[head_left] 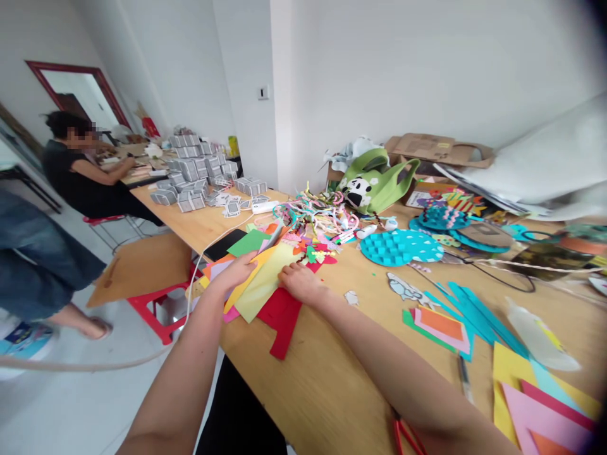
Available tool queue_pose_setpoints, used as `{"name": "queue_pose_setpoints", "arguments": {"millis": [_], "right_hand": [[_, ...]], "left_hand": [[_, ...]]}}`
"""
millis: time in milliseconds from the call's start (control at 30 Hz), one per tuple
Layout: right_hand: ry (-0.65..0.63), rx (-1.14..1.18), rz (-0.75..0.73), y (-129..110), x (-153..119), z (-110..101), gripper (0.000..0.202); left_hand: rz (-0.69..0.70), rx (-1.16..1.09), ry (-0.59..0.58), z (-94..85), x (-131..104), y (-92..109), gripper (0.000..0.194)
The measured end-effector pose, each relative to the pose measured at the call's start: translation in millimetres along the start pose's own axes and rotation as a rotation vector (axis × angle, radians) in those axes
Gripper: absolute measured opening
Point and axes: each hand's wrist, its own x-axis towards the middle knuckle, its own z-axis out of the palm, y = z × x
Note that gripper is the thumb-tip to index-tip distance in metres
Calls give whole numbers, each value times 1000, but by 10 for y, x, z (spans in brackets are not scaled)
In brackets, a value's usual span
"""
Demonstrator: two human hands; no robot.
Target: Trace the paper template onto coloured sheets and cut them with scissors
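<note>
My left hand [243,270] is closed on the edge of an orange-yellow paper sheet [250,278], at the left side of a fanned pile of coloured sheets. Beside that sheet lies a pale yellow-green sheet [260,284]. My right hand [303,282] has its fingers curled in at the pale sheet's right edge, over a cut piece of red paper [284,316]. What its fingertips hold, if anything, is hidden. A green sheet [248,242] and a black sheet [226,244] lie just beyond my left hand.
A tangle of colourful craft strands [317,212] sits behind the sheets. Blue decorated discs [401,247], a green bag [379,183] and red-handled scissors [406,436] are to the right. A white cable [208,245] crosses the table's left edge. A seated person [90,167] works beyond stacked grey-white bundles [190,167].
</note>
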Motion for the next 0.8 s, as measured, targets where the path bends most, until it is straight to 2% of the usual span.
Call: {"name": "queue_pose_setpoints", "arguments": {"millis": [167, 233, 367, 500, 633, 800], "right_hand": [[151, 463, 263, -89, 187, -45, 48], [179, 652, 364, -117, 312, -80, 53], [219, 927, 485, -128, 485, -135, 31], [250, 1074, 542, -76, 484, -114, 8], [298, 1130, 575, 3, 425, -48, 14], [379, 1138, 571, 40, 409, -5, 20]], "left_hand": [[33, -48, -102, 41, 4, -4, 49], [30, -51, -119, 55, 6, 8, 49], [39, -54, -143, 69, -10, 27, 52], [97, -108, -192, 90, -42, 28, 64], [87, -67, -202, 107, -74, 64, 78], [61, 77, -166, 137, -108, 164, 84]]}}
